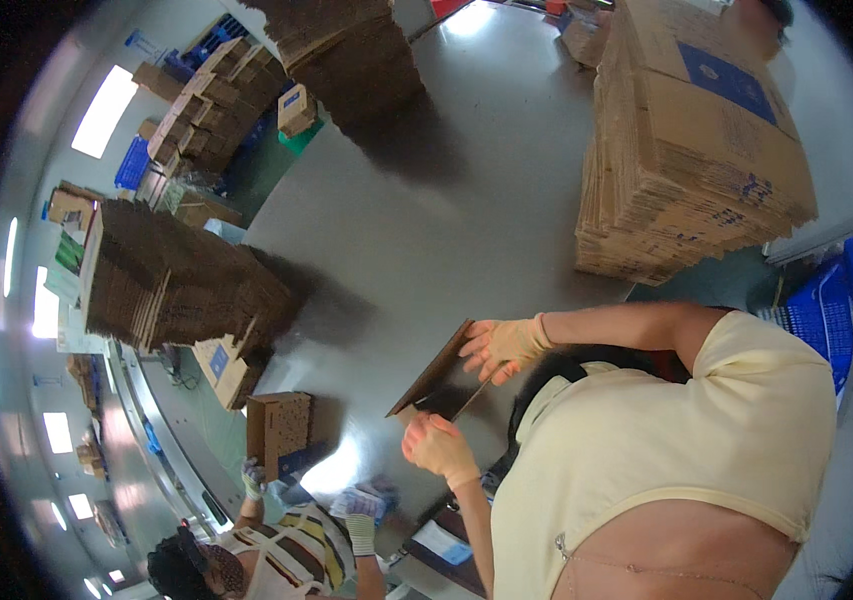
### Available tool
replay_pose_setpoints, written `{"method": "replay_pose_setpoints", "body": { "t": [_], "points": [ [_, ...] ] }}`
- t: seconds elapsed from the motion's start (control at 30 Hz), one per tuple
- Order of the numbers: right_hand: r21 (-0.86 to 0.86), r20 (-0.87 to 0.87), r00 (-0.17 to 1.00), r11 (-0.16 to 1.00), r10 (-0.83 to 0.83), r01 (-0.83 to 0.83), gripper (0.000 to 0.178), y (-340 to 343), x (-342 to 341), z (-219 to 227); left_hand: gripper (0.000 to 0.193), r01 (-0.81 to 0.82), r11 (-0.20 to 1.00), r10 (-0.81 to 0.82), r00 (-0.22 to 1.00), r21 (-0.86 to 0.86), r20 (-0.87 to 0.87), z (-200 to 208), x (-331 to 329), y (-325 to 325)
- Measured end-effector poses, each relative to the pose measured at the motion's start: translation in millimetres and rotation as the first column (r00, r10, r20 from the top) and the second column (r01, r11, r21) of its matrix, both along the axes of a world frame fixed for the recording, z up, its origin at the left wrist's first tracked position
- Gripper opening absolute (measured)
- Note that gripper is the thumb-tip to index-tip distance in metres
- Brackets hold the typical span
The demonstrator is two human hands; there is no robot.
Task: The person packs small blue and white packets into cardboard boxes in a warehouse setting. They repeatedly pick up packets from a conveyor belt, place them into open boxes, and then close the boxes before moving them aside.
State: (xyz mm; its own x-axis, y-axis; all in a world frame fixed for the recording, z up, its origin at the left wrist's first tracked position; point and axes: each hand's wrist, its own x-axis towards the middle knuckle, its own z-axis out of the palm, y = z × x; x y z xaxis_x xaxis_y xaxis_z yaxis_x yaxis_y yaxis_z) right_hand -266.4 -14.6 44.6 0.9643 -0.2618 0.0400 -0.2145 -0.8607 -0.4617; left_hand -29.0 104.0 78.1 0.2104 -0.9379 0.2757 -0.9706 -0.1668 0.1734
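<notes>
Worktable (head view): The smooth grey worktable (506, 180) served as the reference for all positions.
Working carton: A brown cardboard carton (433, 368), partly folded, was located over the near side of the worktable, between both hands. Its interior was in shadow. Contact with the tabletop could not be determined.
Right hand: The right hand (508, 348), in a pale yellow glove, was spread over the carton's end, with fingertips at the panel edge.
Left hand: The left hand (441, 450), similarly gloved, had its fingers curled together at the carton's opposite corner. Whether it pinched the cardboard could not be determined.
Right-side stack: A tall stack of flattened cartons (636, 180) stood at the right side of the worktable; a blue panel (726, 80) was printed on its top sheet.
Far stack: A dark brown cardboard stack (356, 60) stood at the far left of the worktable.
Left-side stack: Another cardboard stack (181, 280) stood along the left edge of the worktable.
Co-worker station: At the near left of the worktable, a co-worker's gloved hand (253, 480) was positioned at an open carton (279, 430).
Basket: A blue plastic basket (826, 310) was located to the right of the worktable.
</notes>
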Motion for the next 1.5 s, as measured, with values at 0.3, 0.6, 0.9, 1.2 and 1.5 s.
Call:
{"method": "replay_pose_setpoints", "body": {
  "t": [0.3,0.6,0.9,1.2,1.5],
  "points": [
    [0.286,0.363,0.768,0.847,-0.528,0.447,0.037,5.9,17.3,-6.5,0.036,-0.049,0.943,-0.041,0.965,0.33,0.261,-27.6,6.7,-72.5],
    [-0.177,0.317,0.846,0.85,-0.429,0.497,0.04,9.1,15.8,-18.6,0.034,0.39,0.919,-0.392,0.881,0.061,0.265,-70.1,6.7,-27.2],
    [-0.169,0.265,0.943,0.953,-0.2,0.25,0.054,1.5,-39.6,8.9,0.065,0.115,0.986,0.166,-0.582,0.122,-0.796,-57.0,12.0,-36.6],
    [0.101,-0.342,0.935,0.993,0.089,-0.057,0.041,15.7,18.1,-24.9,0.071,0.189,0.945,0.323,-0.647,0.265,-0.691,-185.6,6.1,-10.3],
    [0.07,-0.433,0.892,0.992,0.129,-0.109,0.015,42.7,84.0,-15.9,0.042,-0.112,0.978,0.173,0.907,0.174,-0.385,-26.3,-36.9,-43.0]
  ]
}}
